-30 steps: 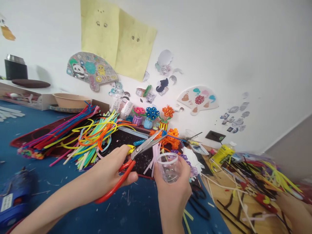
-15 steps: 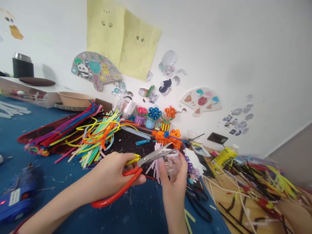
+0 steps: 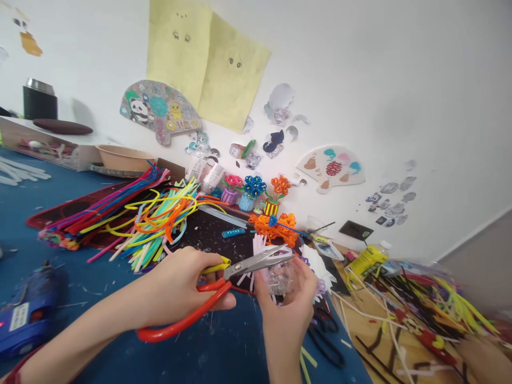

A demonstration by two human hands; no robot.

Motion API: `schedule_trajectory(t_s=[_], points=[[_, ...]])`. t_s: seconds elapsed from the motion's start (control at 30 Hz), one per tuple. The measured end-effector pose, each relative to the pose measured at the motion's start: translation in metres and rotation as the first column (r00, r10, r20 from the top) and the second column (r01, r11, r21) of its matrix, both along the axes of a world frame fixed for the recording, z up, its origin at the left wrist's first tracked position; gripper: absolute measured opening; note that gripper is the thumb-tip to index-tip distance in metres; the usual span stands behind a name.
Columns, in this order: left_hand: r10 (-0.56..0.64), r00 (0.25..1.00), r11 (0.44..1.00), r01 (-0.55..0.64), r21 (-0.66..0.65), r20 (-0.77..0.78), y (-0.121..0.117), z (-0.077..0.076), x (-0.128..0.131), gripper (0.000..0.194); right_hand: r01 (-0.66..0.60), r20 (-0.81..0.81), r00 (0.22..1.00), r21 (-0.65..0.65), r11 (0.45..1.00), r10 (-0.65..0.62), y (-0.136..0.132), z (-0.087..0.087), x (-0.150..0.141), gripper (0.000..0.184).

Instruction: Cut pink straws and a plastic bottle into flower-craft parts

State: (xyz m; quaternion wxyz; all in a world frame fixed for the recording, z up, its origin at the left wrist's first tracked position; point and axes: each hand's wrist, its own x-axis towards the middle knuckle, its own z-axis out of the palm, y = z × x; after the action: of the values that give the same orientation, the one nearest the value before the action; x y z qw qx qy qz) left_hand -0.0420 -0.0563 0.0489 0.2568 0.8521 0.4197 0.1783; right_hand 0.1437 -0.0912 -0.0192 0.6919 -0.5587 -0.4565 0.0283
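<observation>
My left hand [image 3: 192, 280] is closed around the handles of a pair of scissors [image 3: 256, 262], one red and one yellow. Slightly parted, the blades point right and lie across the rim of a small clear plastic cup [image 3: 280, 278]. My right hand [image 3: 286, 304] grips this cup between thumb and fingers, its opening turned up towards the blades. Part of the cup is hidden behind fingers and blades. Behind it lie pale lilac pipe cleaners [image 3: 259, 244] and an orange pipe-cleaner flower bunch [image 3: 276, 229].
A blue glue gun [image 3: 28, 314] lies at left. Bundled pipe cleaners [image 3: 160, 224] cover a dark tray. Black-handled scissors [image 3: 326, 338] rest right of my right hand. Three small flower pots [image 3: 248, 200] stand by the wall. Another person's hand [image 3: 484, 354] is at far right.
The cup has tilted and shifted slightly down in my right hand. The scissor blades have come closer together over its rim, and their handles have moved a little left.
</observation>
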Motion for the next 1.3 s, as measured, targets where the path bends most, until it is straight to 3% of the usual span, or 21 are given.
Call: schedule_trajectory(t_s=[0.3,0.5,0.8,1.3], points=[[0.021,1.0,1.0,-0.021,-0.005,-0.015,-0.003,0.005,0.001,0.035,-0.042,0.0,0.999,0.027,0.999,0.042,-0.001,0.003,-0.004,0.064],[-0.009,1.0,1.0,0.008,0.01,0.017,-0.001,-0.002,0.0,0.036,-0.035,-0.002,0.999,-0.02,0.999,0.035,-0.008,0.011,-0.013,0.058],[0.031,0.999,0.999,-0.031,0.03,-0.012,-0.003,-0.002,-0.001,0.04,-0.033,0.053,0.998,0.037,0.999,0.031,-0.001,-0.004,-0.004,0.065],[-0.028,1.0,0.999,0.028,0.035,-0.014,-0.001,-0.011,-0.007,0.042,0.015,0.112,0.994,0.059,0.998,-0.022,-0.003,-0.004,-0.003,0.061]])
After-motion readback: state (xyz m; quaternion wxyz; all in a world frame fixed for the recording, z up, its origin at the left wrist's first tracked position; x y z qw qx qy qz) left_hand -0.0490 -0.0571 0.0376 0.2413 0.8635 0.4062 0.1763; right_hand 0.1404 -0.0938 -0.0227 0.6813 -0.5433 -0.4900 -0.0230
